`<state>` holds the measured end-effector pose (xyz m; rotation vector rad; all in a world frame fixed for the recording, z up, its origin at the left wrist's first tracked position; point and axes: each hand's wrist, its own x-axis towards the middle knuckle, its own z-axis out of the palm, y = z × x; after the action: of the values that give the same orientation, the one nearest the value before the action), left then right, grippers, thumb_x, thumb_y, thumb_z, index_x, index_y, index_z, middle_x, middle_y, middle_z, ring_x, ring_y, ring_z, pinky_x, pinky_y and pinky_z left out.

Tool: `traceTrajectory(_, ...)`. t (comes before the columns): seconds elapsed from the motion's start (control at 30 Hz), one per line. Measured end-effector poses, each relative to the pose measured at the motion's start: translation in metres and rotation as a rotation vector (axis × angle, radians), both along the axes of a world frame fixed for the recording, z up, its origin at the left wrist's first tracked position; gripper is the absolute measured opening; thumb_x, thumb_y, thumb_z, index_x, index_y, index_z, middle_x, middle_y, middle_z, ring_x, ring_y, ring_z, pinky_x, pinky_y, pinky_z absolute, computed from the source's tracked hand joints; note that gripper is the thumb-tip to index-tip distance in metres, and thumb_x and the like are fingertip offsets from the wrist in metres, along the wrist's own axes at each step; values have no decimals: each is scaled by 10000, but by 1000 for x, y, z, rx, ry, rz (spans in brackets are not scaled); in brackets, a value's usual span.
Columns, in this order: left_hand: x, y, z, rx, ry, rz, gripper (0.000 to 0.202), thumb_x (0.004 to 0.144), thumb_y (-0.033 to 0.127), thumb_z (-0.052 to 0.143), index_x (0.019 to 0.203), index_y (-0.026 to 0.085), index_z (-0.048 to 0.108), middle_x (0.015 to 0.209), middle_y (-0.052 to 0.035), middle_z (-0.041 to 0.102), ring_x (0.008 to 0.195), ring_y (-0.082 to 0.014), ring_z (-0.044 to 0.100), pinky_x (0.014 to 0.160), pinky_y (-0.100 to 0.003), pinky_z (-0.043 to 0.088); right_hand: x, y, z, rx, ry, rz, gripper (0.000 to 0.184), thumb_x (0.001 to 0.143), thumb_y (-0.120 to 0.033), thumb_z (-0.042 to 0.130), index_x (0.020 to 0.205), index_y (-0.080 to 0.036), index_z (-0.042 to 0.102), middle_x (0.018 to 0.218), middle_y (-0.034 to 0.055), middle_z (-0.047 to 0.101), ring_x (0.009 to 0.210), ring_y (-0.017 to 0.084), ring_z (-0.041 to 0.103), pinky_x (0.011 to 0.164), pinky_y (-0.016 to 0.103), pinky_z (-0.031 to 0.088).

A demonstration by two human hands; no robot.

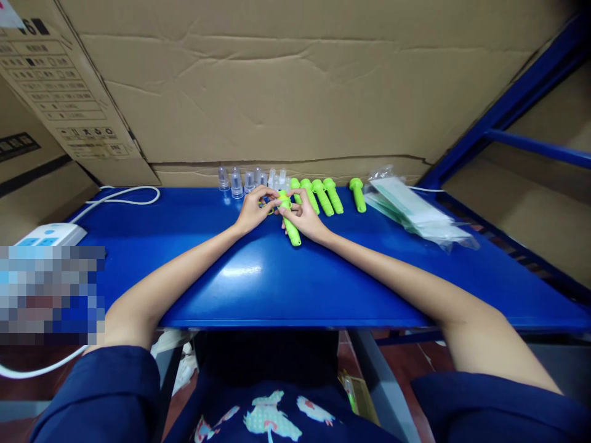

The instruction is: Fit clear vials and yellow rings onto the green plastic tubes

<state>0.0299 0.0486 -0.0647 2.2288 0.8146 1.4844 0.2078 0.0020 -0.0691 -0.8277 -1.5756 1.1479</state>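
Observation:
A lime-green ribbed handle [292,232], shaped like a small torch with a wider head, is held over the table, its narrow end tilted toward me. My right hand [308,216] wraps its fingers round the upper part. At the head, my left hand [257,211] is closed, thumb and fingertips pinching it. Some green ring-like material shows beneath the left fingers, partly hidden. Just beyond my hands stand several clear plastic caps [237,183] and some whitish translucent pieces [281,179]. More lime-green handles [322,197] lie in a row beyond my right hand.
One separate green handle [357,195] lies right of the row. Plastic bags with pale flat sheets [410,202] sit farther right on the blue table [364,289]. A white power strip [53,234] and cable are at left. Cardboard [295,92] walls the back; a blue frame [512,104] stands right.

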Motion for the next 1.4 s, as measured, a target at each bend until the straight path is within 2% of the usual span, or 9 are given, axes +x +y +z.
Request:
traceTrajectory(0.23,0,-1,1,-18,-3,-29,153,900,332,711,929,183,701,927,-41,711,844,-150,668,709,-264,496,0,0,1,-2,2,5,566,800,-533,751,1096,-307,324,934,-26,676,500,111,619,399,296,572)
traceTrajectory(0.43,3,-1,-2,-60,-54,-25,243,900,398,706,973,182,622,968,-43,701,875,-141,674,754,-259,531,3,5,-2,21,9,16,549,868,-547,684,1129,-300,268,782,-72,653,490,130,615,494,313,593)
traceTrajectory(0.53,3,-1,-2,-39,-64,-34,217,908,377,698,977,186,619,974,-47,701,885,-144,678,757,-261,536,4,6,-1,13,3,42,535,884,-583,649,1121,-292,267,697,-88,628,495,148,626,505,310,581)
traceTrajectory(0.67,1,-3,1,26,-29,-17,155,911,327,696,951,183,655,969,-49,699,884,-147,674,747,-264,530,4,6,0,4,-10,54,514,886,-585,642,1088,-289,274,733,-86,647,479,130,611,510,312,582)
traceTrajectory(0.87,0,-2,0,23,-15,-17,91,904,274,701,920,184,691,920,-36,717,860,-152,673,754,-274,525,1,8,-6,-1,17,13,617,780,-490,776,1059,-293,262,848,-75,650,525,112,624,494,290,572)
traceTrajectory(0.97,1,-2,0,4,-18,1,85,904,262,699,919,179,685,920,-35,711,854,-150,668,740,-267,522,1,9,-6,14,-10,12,572,827,-490,730,1093,-291,265,817,-80,626,528,118,623,503,294,571)
traceTrajectory(1.17,3,-2,-1,9,-58,-13,115,968,274,601,1012,176,643,1039,-57,695,886,-130,682,783,-257,549,3,7,-2,-12,-7,-21,533,877,-612,657,1072,-270,297,864,-16,676,563,133,638,540,304,569)
traceTrajectory(1.3,3,-1,-1,52,-34,-7,150,949,302,640,1039,183,647,1043,-55,698,922,-142,679,779,-256,550,3,7,-2,-63,-37,13,508,895,-713,573,1020,-242,431,931,57,717,688,176,681,585,332,582)
traceTrajectory(1.4,2,-2,0,84,-25,3,147,954,316,638,1021,186,654,1026,-59,696,917,-151,674,760,-266,547,3,9,-3,-66,-34,64,527,902,-733,544,1040,-225,513,905,73,731,705,189,678,587,333,576)
